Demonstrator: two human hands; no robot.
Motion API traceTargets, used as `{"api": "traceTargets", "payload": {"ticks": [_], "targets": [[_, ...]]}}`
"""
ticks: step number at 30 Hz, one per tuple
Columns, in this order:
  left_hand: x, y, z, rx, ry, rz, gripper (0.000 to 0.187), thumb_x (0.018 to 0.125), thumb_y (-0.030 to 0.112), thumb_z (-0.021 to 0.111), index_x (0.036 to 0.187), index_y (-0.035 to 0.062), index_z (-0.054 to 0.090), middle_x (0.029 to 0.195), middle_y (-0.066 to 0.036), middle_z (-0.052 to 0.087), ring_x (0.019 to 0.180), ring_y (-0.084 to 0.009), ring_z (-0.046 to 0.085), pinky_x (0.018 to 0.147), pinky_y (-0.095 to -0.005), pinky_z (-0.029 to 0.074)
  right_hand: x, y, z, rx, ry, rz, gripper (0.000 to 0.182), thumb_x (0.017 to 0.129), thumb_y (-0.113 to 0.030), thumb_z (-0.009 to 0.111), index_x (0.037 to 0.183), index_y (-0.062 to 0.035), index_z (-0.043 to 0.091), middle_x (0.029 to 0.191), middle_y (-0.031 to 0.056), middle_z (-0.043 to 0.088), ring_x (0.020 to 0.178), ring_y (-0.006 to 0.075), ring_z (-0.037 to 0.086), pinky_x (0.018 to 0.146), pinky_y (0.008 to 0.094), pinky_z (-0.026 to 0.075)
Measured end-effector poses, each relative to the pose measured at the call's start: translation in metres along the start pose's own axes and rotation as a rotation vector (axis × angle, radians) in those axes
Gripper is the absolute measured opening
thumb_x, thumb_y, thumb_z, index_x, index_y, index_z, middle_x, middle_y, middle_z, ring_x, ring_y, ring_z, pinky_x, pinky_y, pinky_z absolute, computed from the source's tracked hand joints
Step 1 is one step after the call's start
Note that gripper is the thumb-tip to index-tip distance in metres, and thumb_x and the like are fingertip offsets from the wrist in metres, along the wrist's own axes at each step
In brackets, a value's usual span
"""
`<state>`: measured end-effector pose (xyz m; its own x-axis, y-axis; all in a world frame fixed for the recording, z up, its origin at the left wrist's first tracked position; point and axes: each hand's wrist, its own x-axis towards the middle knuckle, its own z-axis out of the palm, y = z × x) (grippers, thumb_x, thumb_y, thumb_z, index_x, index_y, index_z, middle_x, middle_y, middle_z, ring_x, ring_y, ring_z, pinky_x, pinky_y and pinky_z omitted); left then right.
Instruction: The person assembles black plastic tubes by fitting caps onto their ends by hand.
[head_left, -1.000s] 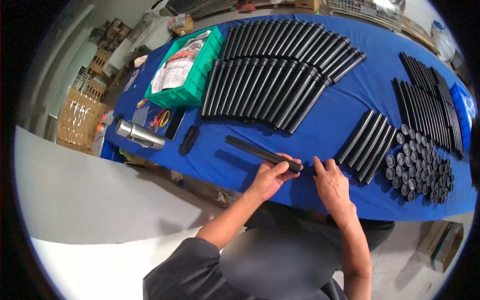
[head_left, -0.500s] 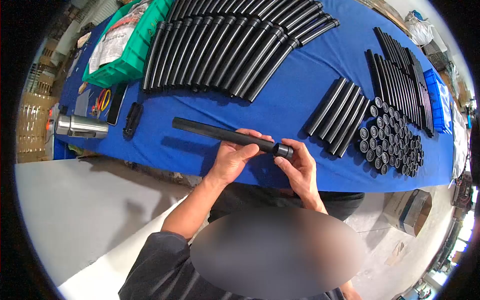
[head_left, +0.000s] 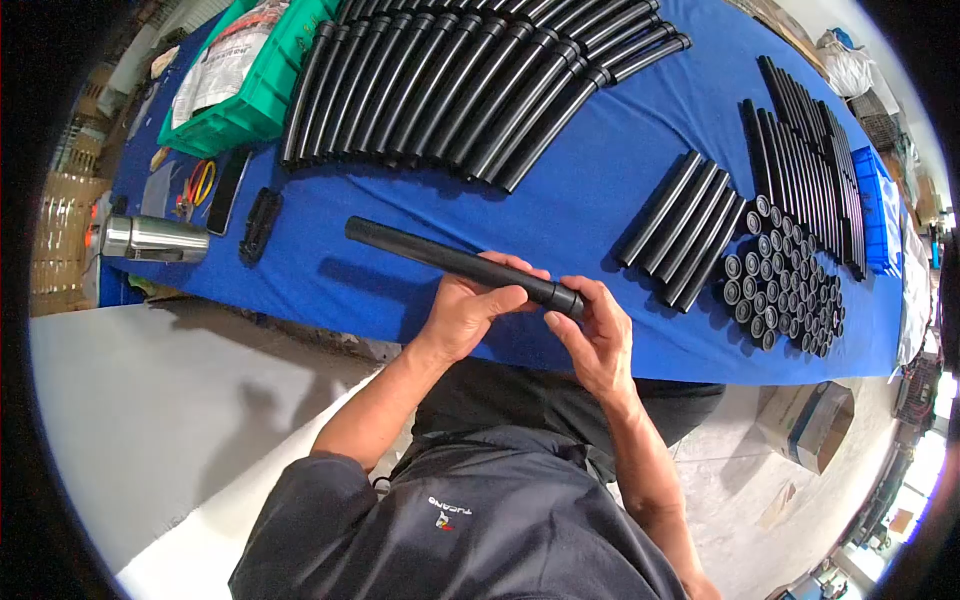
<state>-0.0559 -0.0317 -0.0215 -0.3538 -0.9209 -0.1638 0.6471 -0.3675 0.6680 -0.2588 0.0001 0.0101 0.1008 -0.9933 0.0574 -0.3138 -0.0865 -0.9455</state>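
Note:
A long black tube (head_left: 430, 252) is held slantwise above the blue-covered table, its free end pointing up and left. My left hand (head_left: 470, 310) wraps around the tube near its right end, thumb lying along the near side. At that end sits a short black cap (head_left: 567, 299), in line with the tube. My right hand (head_left: 600, 335) grips this cap between thumb and fingers. How far the cap is over the tube cannot be made out.
Rows of black tubes with collared ends (head_left: 440, 95) cover the table's far side. Bare tubes (head_left: 680, 230) and many round black caps (head_left: 780, 280) lie right. A green crate (head_left: 235, 120), a steel flask (head_left: 155, 239), scissors (head_left: 204, 182) and a phone (head_left: 229, 192) are left.
The cap was tilted at the tube's end with its round opening showing; now it lines up with the tube. My right fingers have shifted slightly around it.

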Motion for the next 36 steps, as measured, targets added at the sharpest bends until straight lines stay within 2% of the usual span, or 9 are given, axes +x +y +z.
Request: {"api": "traceTargets", "payload": {"ticks": [5,9,17,21,24,26,27,31,36], "targets": [[-0.001,0.002,0.003,-0.010,0.025,-0.016,0.026,0.091,0.000,0.076,0.115,0.0022,0.068,0.118,-0.018,0.072,0.110,-0.0266,0.071,0.093,-0.0411,0.063,0.000,0.006,0.002,-0.025,0.006,-0.045,0.039,0.089,-0.011,0.079,0.123,0.0013,0.063,0.105,0.0191,0.067,0.093,0.0330,0.068,0.082,0.0374,0.054],[-0.001,-0.002,0.001,0.030,0.038,-0.019,0.029,0.091,0.002,0.075,0.118,0.0018,0.066,0.121,-0.021,0.071,0.114,-0.0309,0.070,0.096,-0.0462,0.062,0.003,-0.003,0.002,-0.101,0.014,-0.128,0.039,0.089,-0.010,0.078,0.123,0.0015,0.062,0.106,0.0198,0.068,0.095,0.0336,0.069,0.082,0.0388,0.055],[0.001,0.004,0.002,0.108,0.048,-0.075,0.031,0.092,0.005,0.076,0.121,0.0014,0.064,0.122,-0.020,0.070,0.115,-0.0296,0.069,0.098,-0.0464,0.061,0.006,-0.006,-0.001,-0.186,-0.008,-0.159,0.040,0.089,-0.009,0.079,0.123,0.0025,0.062,0.107,0.0205,0.068,0.093,0.0346,0.069,0.082,0.0383,0.055],[0.002,0.004,-0.002,0.147,-0.084,-0.046,0.039,0.094,0.009,0.074,0.130,0.0039,0.059,0.132,-0.021,0.066,0.124,-0.0334,0.065,0.103,-0.0520,0.058,-0.003,0.002,-0.006,-0.049,0.023,-0.049,0.040,0.089,-0.009,0.080,0.122,0.0027,0.062,0.105,0.0165,0.068,0.093,0.0251,0.070,0.082,0.0350,0.055],[0.000,0.017,-0.008,-0.325,0.020,0.007,0.040,0.095,0.007,0.072,0.133,0.0071,0.057,0.130,-0.022,0.067,0.130,-0.0383,0.061,0.105,-0.0569,0.055,-0.019,0.004,-0.022,0.071,0.042,0.142,0.040,0.088,-0.009,0.081,0.121,0.0024,0.062,0.104,0.0128,0.068,0.092,0.0181,0.068,0.082,0.0326,0.055],[0.000,0.013,-0.014,-0.254,-0.021,-0.040,0.034,0.097,0.011,0.070,0.129,0.0106,0.058,0.131,-0.022,0.066,0.129,-0.0424,0.060,0.101,-0.0577,0.058,-0.027,0.006,-0.032,0.126,0.015,0.185,0.039,0.088,-0.010,0.081,0.120,0.0023,0.063,0.103,0.0105,0.068,0.091,0.0148,0.066,0.082,0.0314,0.054],[0.002,0.011,-0.017,-0.225,-0.050,-0.047,0.034,0.097,0.011,0.070,0.129,0.0105,0.058,0.131,-0.022,0.066,0.129,-0.0425,0.060,0.101,-0.0569,0.059,-0.027,0.008,-0.032,0.169,0.040,0.143,0.040,0.086,-0.013,0.083,0.118,0.0016,0.064,0.100,0.0113,0.069,0.088,0.0170,0.067,0.080,0.0317,0.054],[0.003,0.005,-0.018,-0.166,-0.078,-0.015,0.030,0.100,0.011,0.066,0.128,0.0095,0.055,0.129,-0.023,0.065,0.129,-0.0445,0.060,0.099,-0.0562,0.060,-0.022,0.006,-0.030,-0.084,0.047,0.013,0.040,0.084,-0.018,0.085,0.115,-0.0006,0.066,0.095,0.0143,0.070,0.085,0.0244,0.069,0.077,0.0343,0.054],[0.002,0.005,-0.014,-0.137,-0.059,0.003,0.030,0.100,0.012,0.066,0.128,0.0097,0.056,0.130,-0.022,0.065,0.128,-0.0432,0.060,0.099,-0.0542,0.061,-0.016,0.013,-0.023,-0.064,0.055,0.028,0.037,0.084,-0.016,0.084,0.114,-0.0007,0.067,0.094,0.0142,0.070,0.084,0.0267,0.070,0.076,0.0354,0.054]]}}
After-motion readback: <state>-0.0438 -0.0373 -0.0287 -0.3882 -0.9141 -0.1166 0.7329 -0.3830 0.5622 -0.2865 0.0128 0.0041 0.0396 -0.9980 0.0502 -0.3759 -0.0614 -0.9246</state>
